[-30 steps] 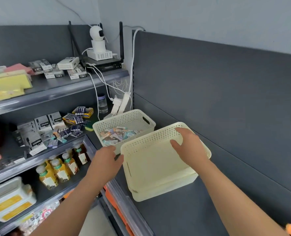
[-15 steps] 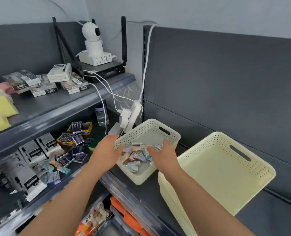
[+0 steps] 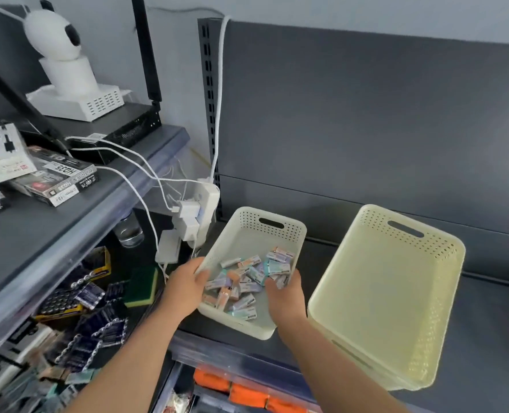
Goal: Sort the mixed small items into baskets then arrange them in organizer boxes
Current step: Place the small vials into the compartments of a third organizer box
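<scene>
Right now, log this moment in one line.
left hand: grips small basket | right hand: grips small basket | packets: inside it | large basket: empty

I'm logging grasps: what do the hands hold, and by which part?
Both hold the small basket of packets. The left hand grips its left rim and the right hand grips its right rim.

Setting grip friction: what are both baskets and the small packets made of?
Small basket: moulded plastic by the look, off-white, matte; perforated walls, cut-out handle. Large basket: same, pale yellow. Small packets: likely printed card or film; too small to be sure.
</scene>
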Available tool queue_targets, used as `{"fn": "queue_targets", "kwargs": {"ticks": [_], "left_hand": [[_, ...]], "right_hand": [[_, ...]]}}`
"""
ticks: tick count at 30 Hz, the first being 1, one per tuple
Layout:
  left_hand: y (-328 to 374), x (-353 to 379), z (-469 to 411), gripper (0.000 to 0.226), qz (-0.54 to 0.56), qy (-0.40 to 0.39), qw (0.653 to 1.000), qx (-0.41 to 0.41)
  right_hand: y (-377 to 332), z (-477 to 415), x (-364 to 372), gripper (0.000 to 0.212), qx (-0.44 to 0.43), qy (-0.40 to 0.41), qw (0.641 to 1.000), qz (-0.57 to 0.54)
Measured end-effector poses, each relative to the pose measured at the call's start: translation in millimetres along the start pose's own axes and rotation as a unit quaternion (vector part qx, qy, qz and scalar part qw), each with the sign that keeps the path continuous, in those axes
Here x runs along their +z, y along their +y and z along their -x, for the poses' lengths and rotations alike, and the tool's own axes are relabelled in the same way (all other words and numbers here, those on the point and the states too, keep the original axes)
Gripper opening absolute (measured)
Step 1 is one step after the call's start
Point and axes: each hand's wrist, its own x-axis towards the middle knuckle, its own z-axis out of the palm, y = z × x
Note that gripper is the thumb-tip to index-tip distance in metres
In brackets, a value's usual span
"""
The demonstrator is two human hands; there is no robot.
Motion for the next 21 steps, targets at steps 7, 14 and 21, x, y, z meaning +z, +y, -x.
{"fn": "queue_targets", "kwargs": {"ticks": [7,14,21], "left_hand": [[21.3,-30.0,25.3,0.027,0.035,0.072,0.996,0.038],[95.6,-74.3,63.7,0.023,0.162,0.115,0.976,0.091],[191.9,-37.9,107.7,0.026,0.246,0.004,0.954,0.169]], "right_hand": [[-13.3,32.3,-6.6,0.031,-0.081,-0.008,0.995,-0.054],[-63.3,84.2,-63.2,0.027,-0.194,0.012,0.975,-0.109],[-65.7,134.8,-176.4,0.029,-0.21,0.117,0.96,-0.145]]}}
